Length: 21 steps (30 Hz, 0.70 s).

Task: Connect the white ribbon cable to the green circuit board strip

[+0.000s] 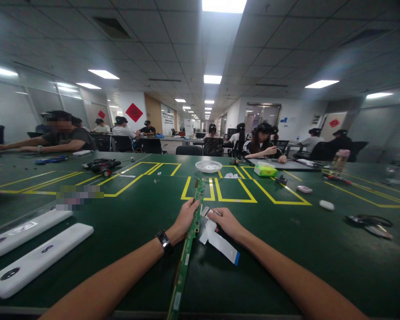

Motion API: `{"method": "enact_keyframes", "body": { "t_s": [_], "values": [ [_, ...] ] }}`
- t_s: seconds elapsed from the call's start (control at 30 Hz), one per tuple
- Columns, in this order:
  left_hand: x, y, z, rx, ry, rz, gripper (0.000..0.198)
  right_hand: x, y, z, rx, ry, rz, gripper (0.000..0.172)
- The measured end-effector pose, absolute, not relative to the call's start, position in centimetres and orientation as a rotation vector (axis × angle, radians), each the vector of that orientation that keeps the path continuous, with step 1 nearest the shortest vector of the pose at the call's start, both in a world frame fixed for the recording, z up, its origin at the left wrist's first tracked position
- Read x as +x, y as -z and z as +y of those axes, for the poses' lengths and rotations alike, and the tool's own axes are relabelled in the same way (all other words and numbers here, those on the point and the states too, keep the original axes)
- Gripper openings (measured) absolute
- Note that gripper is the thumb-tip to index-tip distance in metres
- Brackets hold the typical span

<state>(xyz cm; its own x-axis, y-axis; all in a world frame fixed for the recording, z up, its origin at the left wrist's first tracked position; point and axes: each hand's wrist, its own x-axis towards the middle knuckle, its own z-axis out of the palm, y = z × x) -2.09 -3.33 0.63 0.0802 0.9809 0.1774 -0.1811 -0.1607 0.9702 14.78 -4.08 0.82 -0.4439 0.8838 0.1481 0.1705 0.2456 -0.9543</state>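
A long, narrow green circuit board runs from the near table edge up past my hands, tilted toward the far side. My left hand is closed around its upper part, with a dark watch on that wrist. Just right of the board, my right hand is closed in a pinch on a white flat ribbon cable. The cable is bent, and its blue-tipped end hangs toward the lower right. Its other end lies close to the board's edge; whether it touches a connector there I cannot tell.
Two long white cases lie at the left. Ahead are a white basket, yellow tape outlines, and a green tissue pack. At right lie a white mouse-like object and a black cable. Co-workers sit around the far tables.
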Motion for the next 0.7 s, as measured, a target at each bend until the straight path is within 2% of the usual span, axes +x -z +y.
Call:
{"method": "enact_keyframes", "body": {
  "t_s": [0.27,0.7],
  "values": [
    [-2.1,-0.3,-3.8,1.338,-1.145,0.906,0.041,14.9,-0.5,-3.6,-1.011,-1.261,-1.758,0.029],
    [-1.9,0.2,-4.4,1.400,-1.060,0.951,0.048,15.8,0.0,-2.9,-0.952,-1.264,-1.883,0.038]
  ]
}}
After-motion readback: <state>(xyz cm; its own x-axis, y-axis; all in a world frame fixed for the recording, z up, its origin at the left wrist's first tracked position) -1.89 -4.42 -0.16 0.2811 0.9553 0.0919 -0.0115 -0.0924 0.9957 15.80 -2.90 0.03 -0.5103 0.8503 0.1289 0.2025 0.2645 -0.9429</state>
